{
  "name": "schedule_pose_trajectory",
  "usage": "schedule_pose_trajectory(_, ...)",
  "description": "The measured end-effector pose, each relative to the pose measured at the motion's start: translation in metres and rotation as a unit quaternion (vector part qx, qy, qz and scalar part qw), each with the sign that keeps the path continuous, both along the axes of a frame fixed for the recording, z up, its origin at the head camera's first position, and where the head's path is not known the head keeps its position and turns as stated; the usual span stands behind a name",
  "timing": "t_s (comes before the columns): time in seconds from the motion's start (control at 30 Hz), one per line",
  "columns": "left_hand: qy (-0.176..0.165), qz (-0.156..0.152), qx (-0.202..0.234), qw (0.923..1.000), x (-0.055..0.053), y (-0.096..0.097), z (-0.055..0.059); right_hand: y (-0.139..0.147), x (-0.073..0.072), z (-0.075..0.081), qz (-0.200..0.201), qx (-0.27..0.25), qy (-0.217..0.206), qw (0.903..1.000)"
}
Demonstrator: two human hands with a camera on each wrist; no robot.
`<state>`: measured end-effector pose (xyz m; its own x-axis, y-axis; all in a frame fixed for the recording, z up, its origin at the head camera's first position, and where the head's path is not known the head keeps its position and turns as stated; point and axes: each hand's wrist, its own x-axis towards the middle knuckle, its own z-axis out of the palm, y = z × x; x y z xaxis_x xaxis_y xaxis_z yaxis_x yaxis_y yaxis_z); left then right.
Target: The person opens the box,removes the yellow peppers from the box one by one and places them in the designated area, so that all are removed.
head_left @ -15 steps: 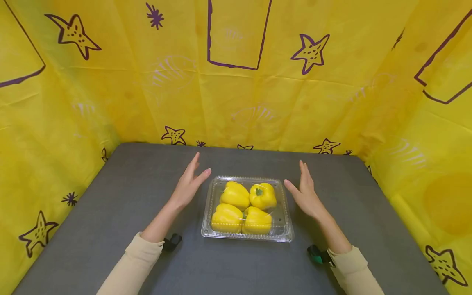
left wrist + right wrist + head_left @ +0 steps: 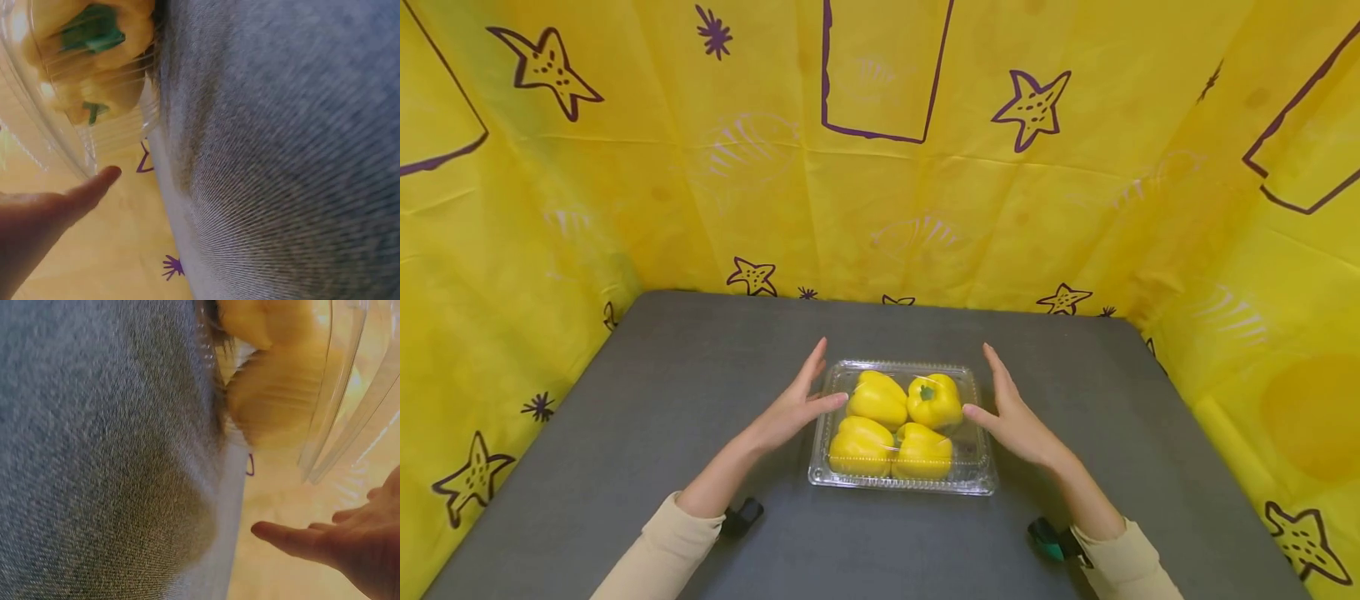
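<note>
A clear plastic clamshell box (image 2: pixel 902 483) sits on the grey table, holding several yellow bell peppers (image 2: pixel 880 400). The upper right pepper shows its green stem; in the left wrist view two green stems are visible through the plastic. My left hand (image 2: pixel 790 414) is at the box's left side, fingers extended and thumb spread toward the lid. On the right side my right hand (image 2: pixel 1018 427) mirrors it, its thumb (image 2: pixel 281 537) pointing inward. From above, both thumbs overlap the box's edges; whether they touch it I cannot tell. Neither hand grips anything.
The grey table (image 2: pixel 880 550) extends around the box. Yellow cloth (image 2: pixel 910 192) printed with starfish and fish hangs behind it and along both sides. Black wrist-worn devices (image 2: pixel 743 517) sit below both wrists, beside beige sleeves (image 2: pixel 662 546).
Both hands have moved nearer to the box and slightly toward the person, with the thumbs now over its left and right edges. The box and peppers have stayed in place.
</note>
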<state>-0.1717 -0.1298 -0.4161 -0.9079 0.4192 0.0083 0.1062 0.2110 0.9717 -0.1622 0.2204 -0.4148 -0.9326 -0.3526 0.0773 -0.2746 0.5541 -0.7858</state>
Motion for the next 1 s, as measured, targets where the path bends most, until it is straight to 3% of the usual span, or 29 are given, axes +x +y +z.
schedule_pose_trajectory(0.27, 0.019, -0.040, -0.030, 0.9986, 0.012, 0.001, -0.003, -0.002, 0.013, -0.001, 0.045, 0.000, 0.004, 0.9990)
schedule_pose_trajectory(0.53, 0.061, -0.061, -0.124, 0.9885, 0.020, 0.002, -0.009, 0.000, 0.020, -0.003, 0.078, 0.015, 0.000, 0.9969)
schedule_pose_trajectory(1.0, 0.112, -0.084, -0.166, 0.9761, 0.030, 0.001, -0.013, 0.004, 0.033, -0.010, 0.113, 0.019, 0.001, 0.9934)
